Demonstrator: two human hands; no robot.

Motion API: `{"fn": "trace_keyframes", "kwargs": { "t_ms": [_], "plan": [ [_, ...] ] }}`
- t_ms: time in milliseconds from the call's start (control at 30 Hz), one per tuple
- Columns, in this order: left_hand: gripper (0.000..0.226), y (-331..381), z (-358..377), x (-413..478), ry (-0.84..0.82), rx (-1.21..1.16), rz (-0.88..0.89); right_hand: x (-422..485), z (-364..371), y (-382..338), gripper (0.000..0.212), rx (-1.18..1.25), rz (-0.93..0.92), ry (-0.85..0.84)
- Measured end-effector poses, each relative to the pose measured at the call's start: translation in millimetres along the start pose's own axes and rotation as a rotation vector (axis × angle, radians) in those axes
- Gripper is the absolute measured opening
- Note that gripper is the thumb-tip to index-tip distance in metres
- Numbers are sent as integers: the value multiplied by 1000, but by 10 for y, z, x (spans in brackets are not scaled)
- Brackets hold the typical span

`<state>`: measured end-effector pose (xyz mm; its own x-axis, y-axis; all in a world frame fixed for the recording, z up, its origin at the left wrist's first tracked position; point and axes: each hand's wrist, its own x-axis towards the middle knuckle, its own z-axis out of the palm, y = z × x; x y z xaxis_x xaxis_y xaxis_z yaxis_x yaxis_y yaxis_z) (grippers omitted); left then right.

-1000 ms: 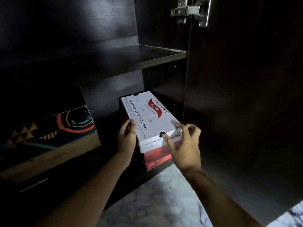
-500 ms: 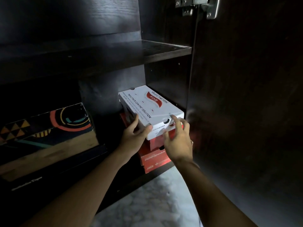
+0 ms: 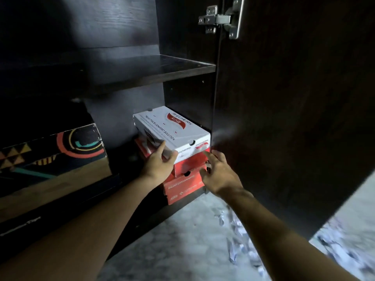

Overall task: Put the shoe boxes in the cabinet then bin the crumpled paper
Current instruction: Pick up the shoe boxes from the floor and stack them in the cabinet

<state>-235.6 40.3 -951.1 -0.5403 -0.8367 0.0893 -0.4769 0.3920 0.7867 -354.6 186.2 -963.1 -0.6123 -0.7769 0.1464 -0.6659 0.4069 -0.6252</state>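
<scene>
**White Skechers box on the red stack, hands at its near end**

The white Skechers shoe box [image 3: 172, 130] lies in the cabinet's lowest compartment, under the dark shelf [image 3: 162, 72] and against the right wall. It rests on two stacked red shoe boxes [image 3: 183, 188].

The left hand [image 3: 160, 165] meets its near left corner. The fingers [image 3: 161, 147] lie fairly straight along the left side and the thumb presses the front face, so nothing is curled round the box. The right hand [image 3: 219, 173] is at the near right corner with its fingers spread and relaxed. Its index tip is just under the white box's front edge, by the upper red box. I cannot tell whether it touches either one.

The lid is white with a red swoosh badge, the brand name and a line of black text along its length. The front face has a round finger hole. The lower red box reads "PERFORMANCE" on its end.

Crumpled paper [image 3: 239, 246] lies on the pale floor [image 3: 182, 240], beside the open cabinet door [image 3: 294, 118].
</scene>
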Motion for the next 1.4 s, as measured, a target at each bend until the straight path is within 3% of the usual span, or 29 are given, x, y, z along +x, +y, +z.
{"fn": "trace_keyframes", "kwargs": {
  "t_ms": [167,267,533,700,867,1067,1200,1400],
  "plan": [
    [63,109,99,-578,-121,28,115,-663,-344,62,47,-150,59,34],
    [55,302,233,-1031,-168,54,303,-1178,-560,148,49,-219,146,79],
    [32,1043,1004,-2219,-631,-28,555,-2862,-1177,580,45,-381,397,276],
    [31,1489,1614,-2892,-867,-102,556,-3854,-1498,1003,44,-350,646,360],
    [40,1684,2283,-3330,-989,-71,486,-4558,-1744,1634,44,-258,853,434],
    [49,1917,3238,-3483,-932,-116,329,-5037,-1873,2597,52,-36,1012,571],
    [56,1951,3851,-3558,-853,-202,234,-5247,-2008,3172,54,255,1157,809],
    [36,1896,4493,-3585,-721,-158,52,-5324,-2197,3717,47,348,1125,1015]
  ]
}}
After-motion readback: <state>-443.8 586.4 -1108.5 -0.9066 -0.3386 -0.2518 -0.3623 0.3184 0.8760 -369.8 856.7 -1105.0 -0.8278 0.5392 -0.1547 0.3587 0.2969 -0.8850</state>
